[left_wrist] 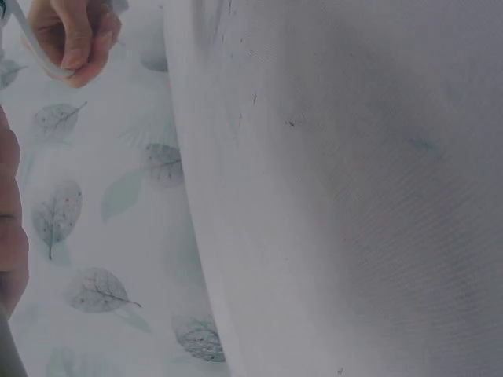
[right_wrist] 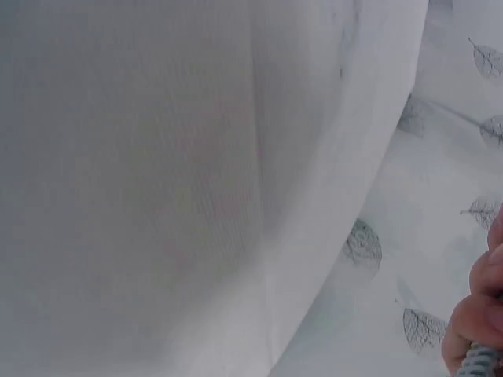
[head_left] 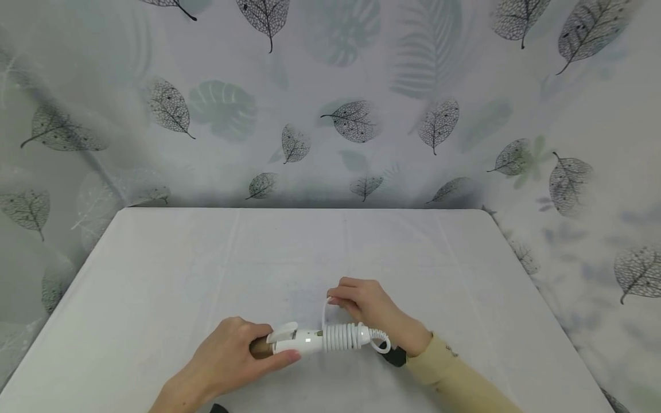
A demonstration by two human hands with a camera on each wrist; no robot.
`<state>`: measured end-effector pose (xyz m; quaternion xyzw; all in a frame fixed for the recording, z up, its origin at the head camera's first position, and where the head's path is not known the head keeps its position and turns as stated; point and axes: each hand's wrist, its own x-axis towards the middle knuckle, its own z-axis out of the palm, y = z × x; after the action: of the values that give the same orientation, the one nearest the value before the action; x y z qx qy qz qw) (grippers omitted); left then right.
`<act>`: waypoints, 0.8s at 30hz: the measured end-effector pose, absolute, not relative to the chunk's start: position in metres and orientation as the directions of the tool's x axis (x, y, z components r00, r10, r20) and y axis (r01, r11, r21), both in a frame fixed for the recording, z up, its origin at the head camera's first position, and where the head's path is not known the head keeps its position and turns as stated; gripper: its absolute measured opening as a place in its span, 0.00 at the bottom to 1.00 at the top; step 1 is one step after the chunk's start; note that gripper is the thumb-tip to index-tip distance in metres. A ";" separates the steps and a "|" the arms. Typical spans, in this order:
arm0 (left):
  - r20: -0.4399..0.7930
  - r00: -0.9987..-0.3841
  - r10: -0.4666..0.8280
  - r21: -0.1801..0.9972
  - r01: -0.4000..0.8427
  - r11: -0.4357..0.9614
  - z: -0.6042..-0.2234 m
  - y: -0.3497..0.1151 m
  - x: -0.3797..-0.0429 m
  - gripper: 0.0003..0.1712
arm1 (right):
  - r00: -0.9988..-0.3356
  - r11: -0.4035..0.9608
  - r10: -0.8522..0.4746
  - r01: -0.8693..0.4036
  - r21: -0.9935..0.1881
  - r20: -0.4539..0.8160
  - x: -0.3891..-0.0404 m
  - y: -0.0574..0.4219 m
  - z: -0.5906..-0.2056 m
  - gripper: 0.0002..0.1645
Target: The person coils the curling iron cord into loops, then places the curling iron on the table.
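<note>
A white curling iron [head_left: 302, 343] with a brownish barrel lies sideways over the front middle of the table. My left hand [head_left: 232, 350] grips its barrel end, the thumb stretched along the white body. Several turns of white cord [head_left: 338, 337] are wound round the handle. A free stretch of that cord rises to my right hand [head_left: 369, 304], which pinches it between thumb and fingers. In the left wrist view, the right hand [left_wrist: 82, 39] also shows with the cord [left_wrist: 35, 41] at its fingertips. A ribbed cord sleeve [right_wrist: 478, 361] appears beside fingers in the right wrist view.
A white cloth covers the table [head_left: 170, 275]. Behind and at both sides hang leaf-printed curtains [head_left: 310, 86]. A black item [head_left: 395, 355] shows by the right wrist, and another dark piece [head_left: 219, 408] at the bottom edge near the left wrist.
</note>
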<state>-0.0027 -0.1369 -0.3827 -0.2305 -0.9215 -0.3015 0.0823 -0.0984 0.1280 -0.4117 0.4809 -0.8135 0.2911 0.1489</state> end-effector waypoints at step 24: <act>0.019 -0.965 0.262 0.410 0.247 0.878 -0.394 -0.132 -0.004 0.35 | -0.623 0.458 -0.659 -0.777 -0.432 0.421 -0.082 0.139 -0.387 0.07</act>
<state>-0.0044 -0.1324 -0.3939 -0.1313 -0.9689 -0.2088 -0.0184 -0.0819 0.1387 -0.3873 0.4232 -0.8484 0.3028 0.0970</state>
